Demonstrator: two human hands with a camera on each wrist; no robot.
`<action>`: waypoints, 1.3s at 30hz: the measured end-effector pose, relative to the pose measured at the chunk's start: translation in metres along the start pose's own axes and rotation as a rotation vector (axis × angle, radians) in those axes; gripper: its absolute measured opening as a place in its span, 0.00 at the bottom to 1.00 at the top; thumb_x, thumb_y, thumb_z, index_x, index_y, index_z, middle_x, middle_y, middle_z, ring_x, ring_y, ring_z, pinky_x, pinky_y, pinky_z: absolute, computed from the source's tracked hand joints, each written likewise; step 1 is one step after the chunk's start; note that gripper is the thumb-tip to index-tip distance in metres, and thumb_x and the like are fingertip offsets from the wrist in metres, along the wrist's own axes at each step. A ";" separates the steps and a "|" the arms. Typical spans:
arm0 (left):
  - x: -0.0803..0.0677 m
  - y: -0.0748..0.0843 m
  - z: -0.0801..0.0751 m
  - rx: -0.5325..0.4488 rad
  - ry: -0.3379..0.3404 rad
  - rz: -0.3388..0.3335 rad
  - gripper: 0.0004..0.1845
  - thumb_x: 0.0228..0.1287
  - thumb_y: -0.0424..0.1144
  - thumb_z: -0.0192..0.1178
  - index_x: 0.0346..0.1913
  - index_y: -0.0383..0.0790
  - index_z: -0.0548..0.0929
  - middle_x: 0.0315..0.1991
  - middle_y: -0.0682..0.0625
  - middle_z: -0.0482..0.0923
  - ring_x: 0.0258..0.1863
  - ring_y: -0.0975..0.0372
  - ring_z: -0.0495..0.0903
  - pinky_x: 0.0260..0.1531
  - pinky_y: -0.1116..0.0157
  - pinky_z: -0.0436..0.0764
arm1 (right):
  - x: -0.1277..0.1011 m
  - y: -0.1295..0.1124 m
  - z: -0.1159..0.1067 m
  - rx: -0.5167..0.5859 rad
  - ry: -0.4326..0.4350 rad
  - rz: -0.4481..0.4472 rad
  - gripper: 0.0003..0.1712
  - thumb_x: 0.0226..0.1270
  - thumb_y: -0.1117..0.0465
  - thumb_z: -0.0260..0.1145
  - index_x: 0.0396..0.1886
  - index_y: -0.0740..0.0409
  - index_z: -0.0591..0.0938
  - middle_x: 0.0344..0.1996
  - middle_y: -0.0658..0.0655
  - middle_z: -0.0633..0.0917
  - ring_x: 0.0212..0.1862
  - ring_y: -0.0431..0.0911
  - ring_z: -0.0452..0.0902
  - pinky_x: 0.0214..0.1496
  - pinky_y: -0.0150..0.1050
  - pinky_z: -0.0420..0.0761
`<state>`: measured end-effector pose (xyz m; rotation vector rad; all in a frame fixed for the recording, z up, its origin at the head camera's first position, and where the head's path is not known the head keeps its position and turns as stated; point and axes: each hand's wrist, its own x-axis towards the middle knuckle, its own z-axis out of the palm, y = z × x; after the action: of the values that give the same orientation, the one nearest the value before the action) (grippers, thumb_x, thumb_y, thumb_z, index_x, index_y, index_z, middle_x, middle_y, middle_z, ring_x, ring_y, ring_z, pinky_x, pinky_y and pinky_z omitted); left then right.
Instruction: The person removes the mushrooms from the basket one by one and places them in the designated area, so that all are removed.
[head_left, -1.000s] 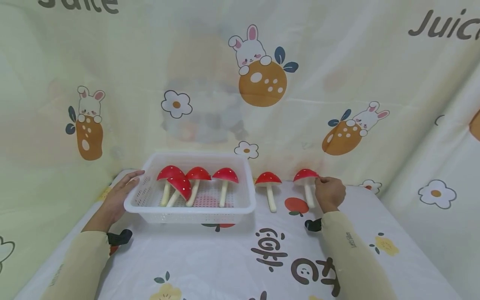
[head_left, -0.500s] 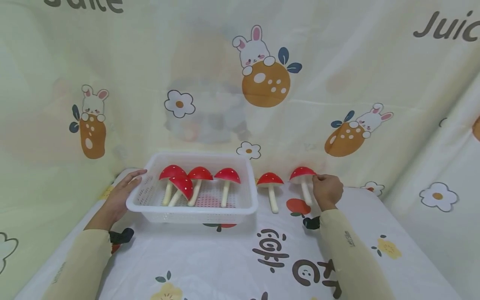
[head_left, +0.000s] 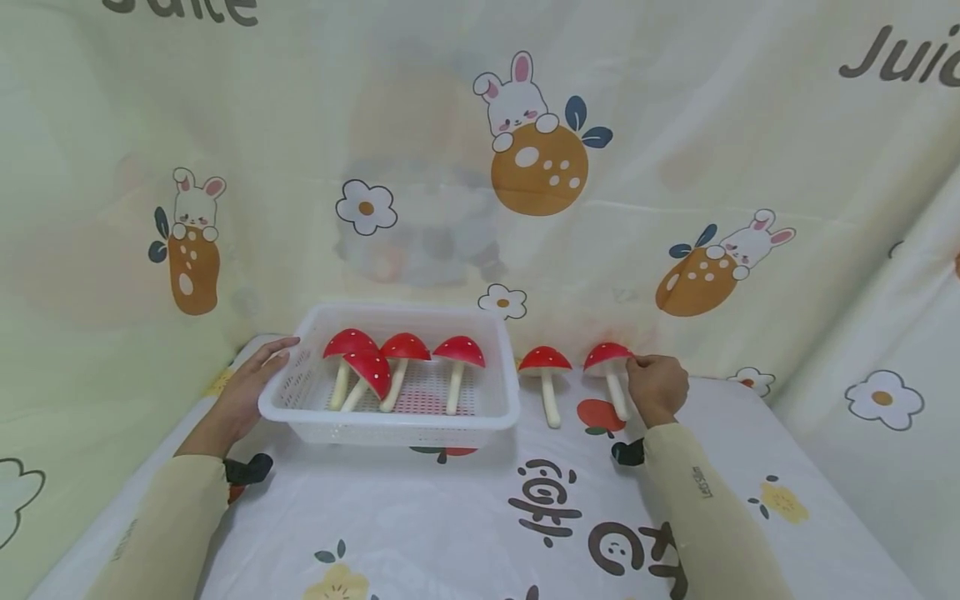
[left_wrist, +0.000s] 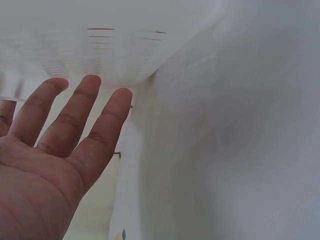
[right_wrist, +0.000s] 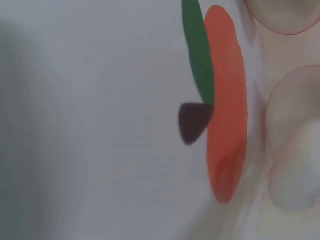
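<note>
Red-capped mushroom (head_left: 612, 380) at far R of the group, near table's (head_left: 375, 517) back edge; can't tell if it's touching the tabletop. R hand (head_left: 660, 385) pinches its cap's R rim. Just L, 1 loose mushroom (head_left: 547, 379) on the table, next to white basket (head_left: 397, 421) w/ 4 more mushrooms (head_left: 367, 371) inside, 3 bunched, 1 apart. L hand (head_left: 243, 390) at basket's L side, fingers straight & spread, gripping nothing; contact unclear. Bunny-print curtain (head_left: 420, 125) behind.
</note>
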<state>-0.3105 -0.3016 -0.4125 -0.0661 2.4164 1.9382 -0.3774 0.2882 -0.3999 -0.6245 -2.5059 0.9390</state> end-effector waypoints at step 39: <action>0.004 -0.006 -0.002 0.016 -0.004 0.011 0.34 0.71 0.67 0.41 0.77 0.66 0.52 0.78 0.42 0.50 0.69 0.42 0.64 0.48 0.62 0.84 | -0.026 0.002 -0.013 -0.089 -0.089 -0.147 0.21 0.65 0.55 0.68 0.53 0.62 0.84 0.38 0.65 0.88 0.31 0.53 0.81 0.26 0.37 0.78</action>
<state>-0.3142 -0.3051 -0.4182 -0.0482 2.4349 1.9208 -0.3487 0.2824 -0.3973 -0.4270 -2.6428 0.8227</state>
